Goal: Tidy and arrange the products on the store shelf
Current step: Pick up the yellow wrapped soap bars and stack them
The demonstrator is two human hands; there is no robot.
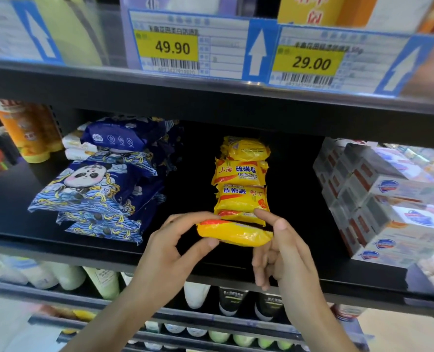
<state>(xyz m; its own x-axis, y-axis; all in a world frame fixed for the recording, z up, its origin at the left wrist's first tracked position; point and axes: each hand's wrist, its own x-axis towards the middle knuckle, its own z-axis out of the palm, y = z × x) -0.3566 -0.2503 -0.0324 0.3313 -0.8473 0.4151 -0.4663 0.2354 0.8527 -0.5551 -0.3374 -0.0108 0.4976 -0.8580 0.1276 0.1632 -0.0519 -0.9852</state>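
- We hold one yellow soap bar [233, 233] in front of the black shelf [299, 260], at its front edge, level with the bottom of the soap stack.
- Our left hand [170, 252] pinches the bar's left end, thumb beneath and fingers curled over the top.
- Our right hand [281, 250] grips the right end, forefinger laid along the top edge and the other fingers curled below.
- Just behind the held bar stands the stack of yellow sulfur soaps [241, 179], wrapped in the same yellow with red print, rising toward the back of the shelf; one label in it reads upside down.
- Left of the stack, with a dark gap between, lie the blue panda wipe packs [96, 184], piled loosely and leaning.
- Right of the stack, also apart from it, sit the white soap boxes [378, 199], stacked in rows.
- At the far left stand orange bottles [28, 130].
- On the shelf edge above hang price tags, one reading 49.90 [172, 48] and one reading 29.00 [311, 63].
- Below the shelf we see white and green bottles [84, 278] in rows.
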